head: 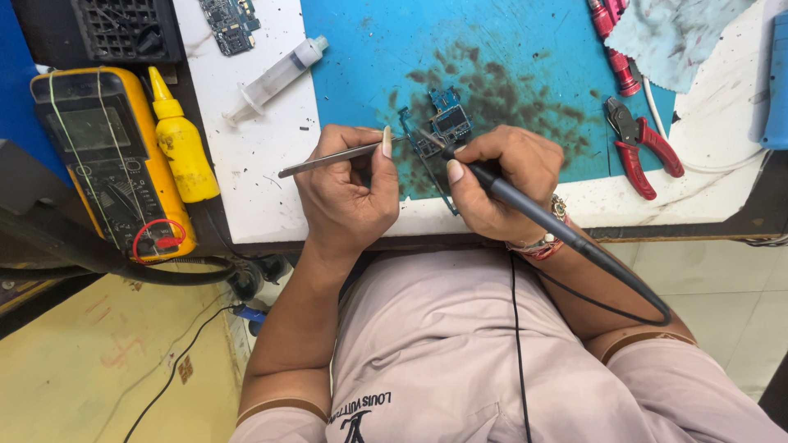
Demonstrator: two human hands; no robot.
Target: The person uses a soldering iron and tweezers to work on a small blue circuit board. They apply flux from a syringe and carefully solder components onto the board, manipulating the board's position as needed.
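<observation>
Right hand [501, 184] gripping black soldering iron [525, 205] | left hand [349, 193] pinching tweezers [345, 156] | circuit board [443, 127] just beyond fingertips, near tabletop [263, 164] front edge, on blue mat [509, 49]

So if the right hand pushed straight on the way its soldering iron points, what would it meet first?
The right hand aims the soldering iron up and left; its tip is already at the small circuit board, so that comes first, probably alongside the tweezers, though depth is unclear.

A white workbench [263, 164] stands over a yellow floor [98, 369] and pale tiles [722, 287].
</observation>
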